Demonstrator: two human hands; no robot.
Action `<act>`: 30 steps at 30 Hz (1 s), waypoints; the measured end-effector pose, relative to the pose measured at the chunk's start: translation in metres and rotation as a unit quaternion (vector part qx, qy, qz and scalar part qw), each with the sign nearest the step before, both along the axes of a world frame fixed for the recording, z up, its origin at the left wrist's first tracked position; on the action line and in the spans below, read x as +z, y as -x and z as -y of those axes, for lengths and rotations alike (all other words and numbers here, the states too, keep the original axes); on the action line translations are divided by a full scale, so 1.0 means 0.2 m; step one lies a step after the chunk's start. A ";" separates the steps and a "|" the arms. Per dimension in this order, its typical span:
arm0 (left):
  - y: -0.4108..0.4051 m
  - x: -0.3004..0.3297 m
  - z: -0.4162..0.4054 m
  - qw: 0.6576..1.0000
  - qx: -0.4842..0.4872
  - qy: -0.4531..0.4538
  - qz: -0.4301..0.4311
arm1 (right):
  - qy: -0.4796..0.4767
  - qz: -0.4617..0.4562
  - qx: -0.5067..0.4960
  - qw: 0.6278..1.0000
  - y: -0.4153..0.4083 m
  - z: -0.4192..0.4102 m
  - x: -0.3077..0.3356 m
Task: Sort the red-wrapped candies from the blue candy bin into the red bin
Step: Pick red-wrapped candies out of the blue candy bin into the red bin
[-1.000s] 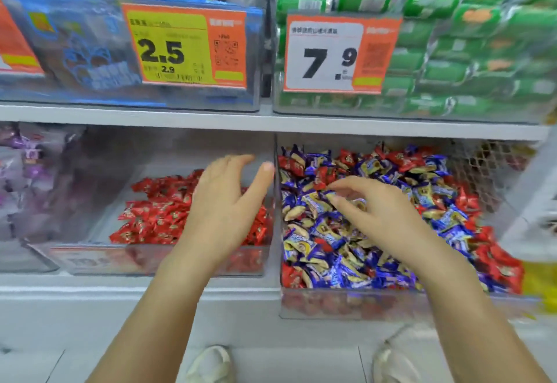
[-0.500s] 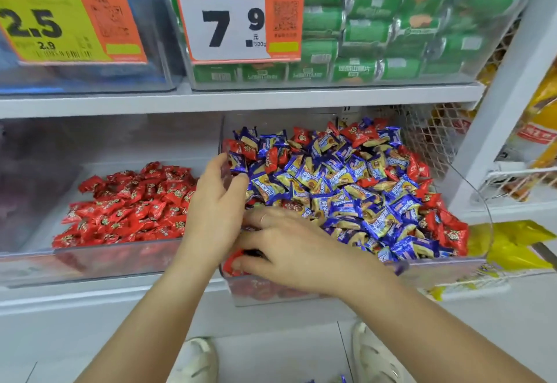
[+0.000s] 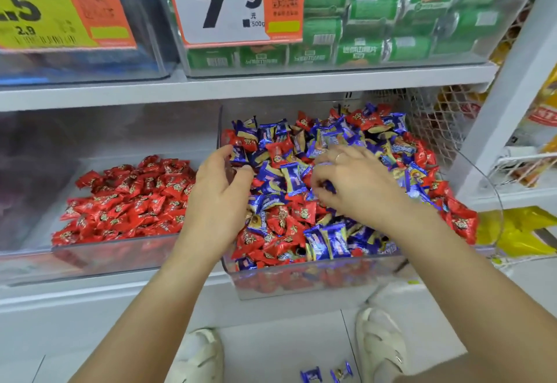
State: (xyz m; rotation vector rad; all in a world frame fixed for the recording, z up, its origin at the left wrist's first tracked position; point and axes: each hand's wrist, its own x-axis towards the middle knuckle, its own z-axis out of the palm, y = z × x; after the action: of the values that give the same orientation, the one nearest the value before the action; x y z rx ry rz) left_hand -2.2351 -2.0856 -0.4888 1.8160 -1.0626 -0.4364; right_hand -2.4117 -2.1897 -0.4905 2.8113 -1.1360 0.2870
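Overhead, a price tag [image 3: 232, 2] reads "7.9"; both hands' fingers [image 3: 324, 171] curl among mixed candies [image 3: 289, 177], grasp unclear.

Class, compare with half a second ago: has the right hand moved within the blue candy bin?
Yes. The right hand went from the bin's front-left corner up toward the middle of the blue candy bin.

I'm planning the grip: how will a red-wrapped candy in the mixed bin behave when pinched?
A red-wrapped candy probably feels light. Its glossy wrapper looks slippery, and the crimped ends likely flex. Loosely heaped in the mixed bin, neighbours may shift.
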 end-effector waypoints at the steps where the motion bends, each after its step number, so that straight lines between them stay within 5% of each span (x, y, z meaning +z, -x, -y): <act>1: 0.00 0.00 0.00 1.000 -0.001 0.004 -0.003 | -0.030 -0.006 -0.015 0.999 0.04 0.01 0.02; 4: 0.00 0.00 0.00 1.000 0.004 0.010 -0.017 | -0.114 0.005 -0.013 0.993 0.09 -0.02 0.09; 9: 0.01 -0.01 0.01 0.999 0.012 0.031 -0.042 | -0.110 0.072 0.115 0.985 -0.08 -0.22 0.13; 16: 0.00 -0.01 0.01 0.997 0.012 0.044 -0.068 | -0.270 -0.036 0.198 0.942 -0.41 -0.29 -0.05; 21: -0.01 0.00 0.00 0.998 -0.015 0.042 -0.041 | -0.087 -0.267 0.128 0.951 -0.47 -0.29 -0.11; 26: -0.01 0.01 -0.01 0.999 -0.024 0.023 -0.022 | 0.017 -0.247 0.024 0.969 -0.37 -0.23 -0.05; 30: 0.00 0.01 -0.02 1.000 -0.028 0.007 -0.004 | 0.036 -0.139 -0.011 0.990 -0.26 -0.18 -0.03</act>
State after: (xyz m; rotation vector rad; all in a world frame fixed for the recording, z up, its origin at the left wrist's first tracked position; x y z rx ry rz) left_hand -2.2345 -2.0823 -0.4866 1.7749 -1.1106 -0.4680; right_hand -2.3598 -2.1530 -0.4973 2.6676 -1.0687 -0.0638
